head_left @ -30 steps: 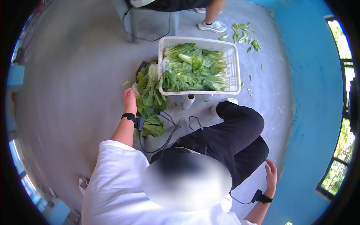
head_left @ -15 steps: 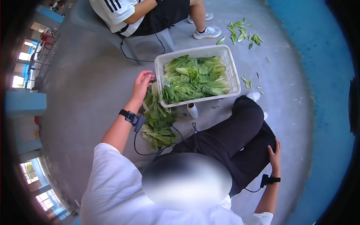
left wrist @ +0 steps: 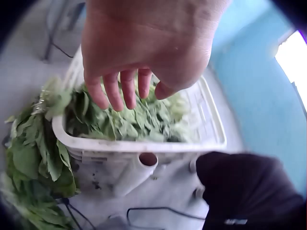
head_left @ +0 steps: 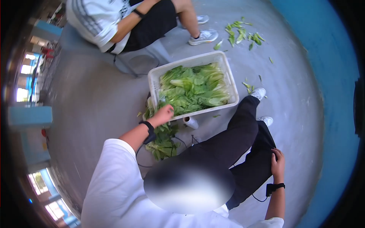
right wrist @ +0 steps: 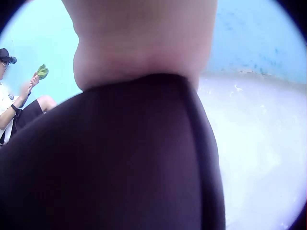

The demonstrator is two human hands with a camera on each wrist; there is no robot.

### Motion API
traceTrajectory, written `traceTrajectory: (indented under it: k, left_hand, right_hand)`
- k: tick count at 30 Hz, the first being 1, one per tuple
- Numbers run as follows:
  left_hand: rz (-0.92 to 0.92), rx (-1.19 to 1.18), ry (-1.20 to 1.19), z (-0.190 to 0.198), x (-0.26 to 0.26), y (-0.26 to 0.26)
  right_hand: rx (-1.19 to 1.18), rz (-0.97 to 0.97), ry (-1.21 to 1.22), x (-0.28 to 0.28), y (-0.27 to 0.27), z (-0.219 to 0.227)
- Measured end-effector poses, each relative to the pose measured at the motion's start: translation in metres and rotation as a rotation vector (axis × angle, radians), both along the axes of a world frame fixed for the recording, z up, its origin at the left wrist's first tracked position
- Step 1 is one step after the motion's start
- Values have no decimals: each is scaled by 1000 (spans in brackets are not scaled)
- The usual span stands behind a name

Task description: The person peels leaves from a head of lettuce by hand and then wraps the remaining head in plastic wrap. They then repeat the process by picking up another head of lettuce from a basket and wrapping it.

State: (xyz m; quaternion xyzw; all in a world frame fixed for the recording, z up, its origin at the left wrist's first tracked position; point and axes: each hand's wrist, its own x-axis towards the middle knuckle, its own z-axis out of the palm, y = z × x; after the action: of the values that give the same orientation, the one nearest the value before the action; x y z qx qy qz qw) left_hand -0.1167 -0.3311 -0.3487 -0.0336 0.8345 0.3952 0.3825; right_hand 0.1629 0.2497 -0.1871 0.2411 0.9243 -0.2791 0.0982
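My left hand hangs over the near left corner of a white plastic crate. In the left wrist view its fingers point down, spread and slightly bent, with nothing between them. Leafy green vegetables fill the crate, most laid flat with pale stems toward the right. More leafy greens lie in a heap on the floor beside the crate's left side. My right hand rests on the knee of a black trouser leg; its fingertips are hidden in the right wrist view.
A white roll with a hollow core is by the crate's near side. Loose leaf scraps are scattered on the floor at far right, near a blue wall. Another person sits on a grey chair behind the crate. Black cables run by the heap.
My left hand has lifted from the floor heap and moved right, over the crate's corner. The right hand has settled onto the knee. The head view has shifted, showing more of the seated person.
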Motion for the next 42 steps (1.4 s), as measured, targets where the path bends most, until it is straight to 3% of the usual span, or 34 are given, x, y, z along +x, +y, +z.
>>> traceTrajectory:
  k: [2, 4, 9, 16, 26, 33, 36, 42]
  left_hand:
    - [-339, -84, 184, 4, 10, 54]
    - [-497, -25, 206, -11, 17, 94]
    - [-666, -30, 268, -10, -2, 176]
    - [-647, -157, 413, -63, -53, 239]
    - [-650, -329, 142, -121, -70, 292]
    - [-489, -230, 7, -129, -74, 304]
    - [-548, -295, 143, -124, -70, 307]
    - [-426, -345, 266, -83, -69, 313]
  right_hand:
    - [-22, -90, 81, 12, 3, -3]
    - [-52, -145, 147, 15, 5, -5]
    - [-98, -186, 160, 22, 23, -9]
    - [-114, -214, 171, 36, 41, -13]
    - [-115, -225, 82, 54, 62, -17]
    - [-120, -223, 100, 51, 62, -15]
    - [-122, -225, 108, 50, 63, -16]
    - [-122, -218, 136, 46, 60, -17]
